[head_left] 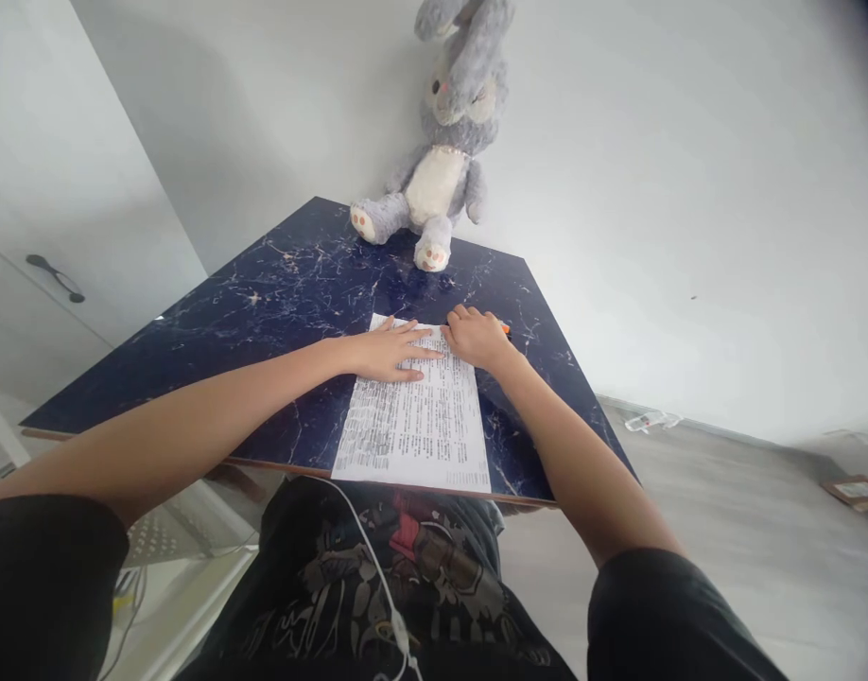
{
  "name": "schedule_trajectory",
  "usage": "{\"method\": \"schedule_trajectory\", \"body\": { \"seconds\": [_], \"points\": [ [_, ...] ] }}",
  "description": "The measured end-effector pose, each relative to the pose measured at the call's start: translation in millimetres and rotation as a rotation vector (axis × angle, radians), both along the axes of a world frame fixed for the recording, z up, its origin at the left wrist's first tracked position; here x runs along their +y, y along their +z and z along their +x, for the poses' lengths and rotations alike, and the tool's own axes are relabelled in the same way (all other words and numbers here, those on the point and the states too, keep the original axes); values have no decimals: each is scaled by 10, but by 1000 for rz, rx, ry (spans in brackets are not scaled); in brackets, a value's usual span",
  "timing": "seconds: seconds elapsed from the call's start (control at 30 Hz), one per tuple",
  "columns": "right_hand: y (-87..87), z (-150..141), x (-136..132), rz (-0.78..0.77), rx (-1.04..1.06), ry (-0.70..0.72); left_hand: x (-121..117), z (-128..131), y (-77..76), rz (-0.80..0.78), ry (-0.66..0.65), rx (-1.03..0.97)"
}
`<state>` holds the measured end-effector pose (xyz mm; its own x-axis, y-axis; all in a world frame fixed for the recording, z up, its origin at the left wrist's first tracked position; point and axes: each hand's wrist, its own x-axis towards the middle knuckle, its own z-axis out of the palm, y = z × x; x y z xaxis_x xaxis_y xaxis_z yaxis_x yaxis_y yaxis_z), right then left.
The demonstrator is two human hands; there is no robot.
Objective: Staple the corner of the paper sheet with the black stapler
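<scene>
A printed sheet of paper (pixel 434 426) lies on the dark blue marbled table, its lower edge at the table's near edge. Spread across its upper left part, my left hand (pixel 388 353) rests flat with the fingers apart. My right hand (pixel 475 337) is closed at the sheet's upper right corner, its fingers curled. From behind that hand an orange-and-black object (pixel 506 329) sticks out on the right; most of it is hidden by the hand, so I cannot tell its kind.
A grey plush rabbit (pixel 438 180) sits at the table's (pixel 264 293) far edge, against the wall. A white cable (pixel 369 534) hangs down over my shirt. To the left is a cabinet door with a dark handle (pixel 55 277). A small white item (pixel 647 421) lies on the floor at right.
</scene>
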<state>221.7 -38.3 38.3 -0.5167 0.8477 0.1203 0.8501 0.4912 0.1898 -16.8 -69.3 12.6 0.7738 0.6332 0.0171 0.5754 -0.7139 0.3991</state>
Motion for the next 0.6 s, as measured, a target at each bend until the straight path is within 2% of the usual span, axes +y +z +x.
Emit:
{"method": "schedule_trajectory", "body": {
  "seconds": [0.13, 0.23, 0.3, 0.4, 0.5, 0.53, 0.6],
  "points": [
    [93, 39, 12, -69, 12, 34, -4, -16, 24, 0, 10, -7],
    [229, 259, 57, -124, 125, 54, -5, -37, 35, 8, 7, -23],
    [302, 449, 103, -126, 142, -18, -6, -49, 36, 17, -1, -1],
    [368, 644, 161, -17, 178, -252, -19, -49, 36, 23, 2, 30],
    [392, 592, 139, 174, 410, -396, -33, -17, 56, 38, 8, -13],
    [387, 510, 103, 190, 497, -392, -34, -3, 73, 61, 39, -67],
    [348, 266, -10, 108, 608, -322, -31, 19, 120, 136, 187, -240]
  ]
}}
